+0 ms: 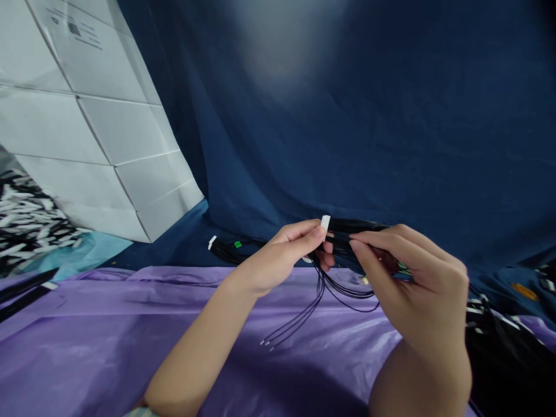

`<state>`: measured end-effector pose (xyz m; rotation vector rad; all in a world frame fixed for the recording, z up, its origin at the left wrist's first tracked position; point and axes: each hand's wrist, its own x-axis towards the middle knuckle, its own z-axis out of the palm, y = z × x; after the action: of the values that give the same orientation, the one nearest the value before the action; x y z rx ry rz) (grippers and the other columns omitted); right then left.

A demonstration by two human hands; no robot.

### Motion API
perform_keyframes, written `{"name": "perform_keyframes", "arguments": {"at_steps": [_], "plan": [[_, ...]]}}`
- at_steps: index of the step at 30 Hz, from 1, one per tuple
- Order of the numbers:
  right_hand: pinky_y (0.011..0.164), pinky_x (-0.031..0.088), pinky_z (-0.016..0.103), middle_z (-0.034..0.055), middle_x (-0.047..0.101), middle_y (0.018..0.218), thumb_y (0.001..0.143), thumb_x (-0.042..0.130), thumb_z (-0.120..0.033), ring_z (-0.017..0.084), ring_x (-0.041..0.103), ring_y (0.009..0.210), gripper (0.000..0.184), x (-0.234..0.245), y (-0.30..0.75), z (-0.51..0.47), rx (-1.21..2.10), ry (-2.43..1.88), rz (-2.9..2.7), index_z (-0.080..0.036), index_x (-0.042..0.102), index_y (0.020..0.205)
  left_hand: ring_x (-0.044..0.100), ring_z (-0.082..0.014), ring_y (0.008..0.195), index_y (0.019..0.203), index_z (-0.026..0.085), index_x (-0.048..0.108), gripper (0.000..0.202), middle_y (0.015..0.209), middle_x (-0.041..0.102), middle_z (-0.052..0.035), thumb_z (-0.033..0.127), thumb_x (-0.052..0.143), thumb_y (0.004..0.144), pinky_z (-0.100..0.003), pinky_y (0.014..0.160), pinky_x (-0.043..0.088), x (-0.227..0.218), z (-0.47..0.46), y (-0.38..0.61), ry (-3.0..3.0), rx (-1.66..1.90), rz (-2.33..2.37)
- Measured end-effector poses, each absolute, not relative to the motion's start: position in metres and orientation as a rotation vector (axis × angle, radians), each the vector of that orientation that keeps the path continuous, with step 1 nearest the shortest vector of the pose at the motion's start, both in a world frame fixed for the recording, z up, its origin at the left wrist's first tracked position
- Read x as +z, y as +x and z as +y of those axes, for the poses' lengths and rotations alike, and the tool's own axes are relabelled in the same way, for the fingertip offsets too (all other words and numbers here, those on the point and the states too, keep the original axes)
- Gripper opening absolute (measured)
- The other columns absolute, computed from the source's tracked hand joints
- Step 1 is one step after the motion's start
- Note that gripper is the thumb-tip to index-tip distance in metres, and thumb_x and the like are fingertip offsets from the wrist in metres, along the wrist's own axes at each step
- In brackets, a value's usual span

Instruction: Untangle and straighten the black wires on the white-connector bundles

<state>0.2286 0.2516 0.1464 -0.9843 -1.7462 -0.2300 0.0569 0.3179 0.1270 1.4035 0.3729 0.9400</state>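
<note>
My left hand [289, 255] pinches a white connector [325, 225] between thumb and fingers. Black wires [356, 225] run to the right from the connector. Facing it, my right hand [417, 272] has thumb and index finger pressed together near the connector, on what looks like a thin black wire. Loose black wires [306, 313] hang below the hands, and several of their ends carry small light tips. Behind my left wrist lies another black wire bundle [228, 252] with its own white connector [212, 242].
Purple sheeting [174, 341] covers the surface before me. White boxes [99, 116] are stacked at the left, beside a heap of black-and-white pieces [30, 214]. A dark blue cloth [369, 127] hangs behind. More black wires [504, 341] lie at the right.
</note>
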Motion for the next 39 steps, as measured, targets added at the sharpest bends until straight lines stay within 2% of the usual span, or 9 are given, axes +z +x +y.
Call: {"name": "perform_keyframes", "arguments": {"at_steps": [11, 16, 20, 22, 27, 29, 34, 39], "plan": [[0.059, 0.046, 0.025, 0.0000, 0.067, 0.080, 0.089, 0.066, -0.007, 0.009, 0.057, 0.065, 0.014, 0.146, 0.229, 0.251, -0.255, -0.972, -1.757, -0.020, 0.071, 0.089, 0.061, -0.0159, 0.074, 0.082, 0.015, 0.063, 0.033, 0.076, 0.062, -0.0026, 0.046, 0.061, 0.094, -0.032, 0.079, 0.046, 0.128, 0.316, 0.058, 1.368, 0.921, 0.371], [0.062, 0.047, 0.028, 0.0007, 0.068, 0.080, 0.088, 0.069, -0.016, 0.012, 0.059, 0.066, 0.008, 0.145, 0.234, 0.258, -0.194, -0.982, -1.667, -0.022, 0.072, 0.092, 0.062, -0.0159, 0.074, 0.082, 0.014, 0.063, 0.035, 0.078, 0.063, -0.0035, 0.048, 0.063, 0.092, -0.031, 0.076, 0.047, 0.130, 0.316, 0.057, 1.295, 0.992, 0.399], [0.063, 0.051, 0.029, 0.0030, 0.068, 0.086, 0.089, 0.069, -0.027, 0.015, 0.063, 0.071, 0.014, 0.139, 0.246, 0.268, -0.100, -0.966, -1.277, -0.021, 0.072, 0.101, 0.065, -0.0175, 0.075, 0.083, 0.015, 0.059, 0.031, 0.079, 0.064, -0.0039, 0.044, 0.063, 0.092, -0.032, 0.077, 0.049, 0.135, 0.317, 0.053, 1.146, 1.074, 0.330], [0.057, 0.050, 0.026, 0.0022, 0.066, 0.080, 0.089, 0.070, -0.031, 0.014, 0.062, 0.065, 0.014, 0.135, 0.254, 0.272, -0.045, -1.029, -1.207, -0.019, 0.072, 0.097, 0.068, -0.0195, 0.077, 0.083, 0.015, 0.057, 0.030, 0.080, 0.065, -0.0045, 0.043, 0.062, 0.093, -0.033, 0.077, 0.050, 0.136, 0.318, 0.051, 1.098, 1.094, 0.302], [0.046, 0.038, 0.021, -0.0013, 0.059, 0.062, 0.087, 0.072, -0.035, 0.010, 0.050, 0.054, 0.020, 0.133, 0.261, 0.278, 0.219, -1.181, -1.569, -0.017, 0.070, 0.077, 0.070, -0.0220, 0.086, 0.087, 0.016, 0.058, 0.027, 0.082, 0.067, -0.0051, 0.042, 0.061, 0.094, -0.034, 0.079, 0.052, 0.137, 0.318, 0.051, 0.983, 1.127, 0.238], [0.048, 0.038, 0.021, -0.0019, 0.058, 0.059, 0.087, 0.072, -0.035, 0.009, 0.049, 0.054, 0.022, 0.134, 0.255, 0.277, 0.230, -1.138, -1.656, -0.017, 0.070, 0.074, 0.069, -0.0211, 0.088, 0.086, 0.016, 0.060, 0.027, 0.083, 0.067, -0.0054, 0.042, 0.061, 0.094, -0.033, 0.079, 0.052, 0.137, 0.317, 0.052, 0.969, 1.136, 0.231], [0.055, 0.045, 0.024, 0.0000, 0.066, 0.070, 0.084, 0.076, -0.032, 0.012, 0.059, 0.060, 0.015, 0.136, 0.239, 0.272, 0.344, -1.051, -1.751, -0.018, 0.072, 0.086, 0.066, -0.0180, 0.084, 0.082, 0.016, 0.061, 0.027, 0.082, 0.063, -0.0046, 0.040, 0.062, 0.094, -0.030, 0.076, 0.053, 0.139, 0.313, 0.055, 0.941, 1.139, 0.290], [0.064, 0.050, 0.027, 0.0014, 0.069, 0.077, 0.087, 0.073, -0.028, 0.016, 0.064, 0.070, 0.008, 0.136, 0.233, 0.271, 0.235, -1.045, -1.834, -0.020, 0.073, 0.089, 0.066, -0.0191, 0.088, 0.083, 0.016, 0.060, 0.025, 0.086, 0.061, -0.0041, 0.039, 0.065, 0.092, -0.032, 0.081, 0.053, 0.140, 0.312, 0.057, 0.891, 1.116, 0.298]]}}
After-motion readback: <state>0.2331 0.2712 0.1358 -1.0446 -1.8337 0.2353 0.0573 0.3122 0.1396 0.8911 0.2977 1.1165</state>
